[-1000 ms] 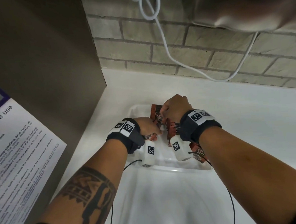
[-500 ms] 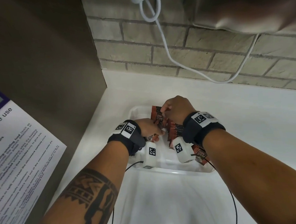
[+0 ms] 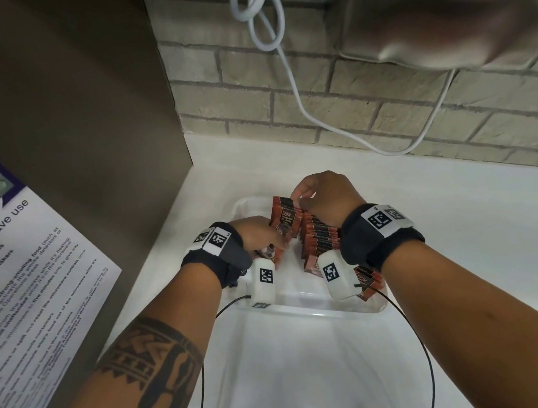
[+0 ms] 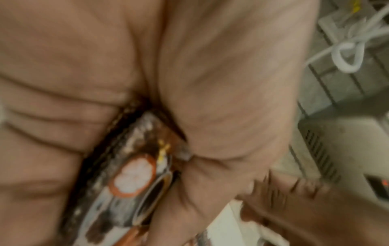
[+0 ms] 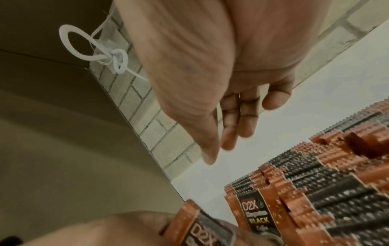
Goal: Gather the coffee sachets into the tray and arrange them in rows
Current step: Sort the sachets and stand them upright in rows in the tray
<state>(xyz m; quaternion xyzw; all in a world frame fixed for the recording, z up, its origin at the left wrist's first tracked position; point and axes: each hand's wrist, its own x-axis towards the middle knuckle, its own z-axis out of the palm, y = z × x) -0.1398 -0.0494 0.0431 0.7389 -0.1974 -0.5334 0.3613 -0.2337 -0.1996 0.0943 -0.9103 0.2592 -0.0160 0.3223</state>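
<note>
A clear plastic tray (image 3: 300, 306) sits on the white counter. Inside it, a long row of red-brown and black coffee sachets (image 3: 319, 235) stands on edge, and the farthest one (image 3: 285, 217) faces me. My left hand (image 3: 276, 243) grips a small bunch of sachets (image 4: 134, 174) low in the tray, left of the row. These sachets also show at the bottom of the right wrist view (image 5: 195, 229). My right hand (image 3: 297, 198) hovers over the far end of the row (image 5: 315, 191). Its fingers (image 5: 229, 133) are loosely extended and hold nothing.
A brown cabinet side (image 3: 80, 121) with a printed microwave notice (image 3: 28, 284) walls off the left. A brick wall (image 3: 382, 106) stands behind, with a white cable (image 3: 283, 59) hanging from it. A grey appliance (image 3: 439, 16) overhangs at the top right. White counter (image 3: 469, 221) lies right of the tray.
My right hand has eased up slightly at the far end of the row, so the end sachet's face shows more. My left hand stays low, still holding its sachets.
</note>
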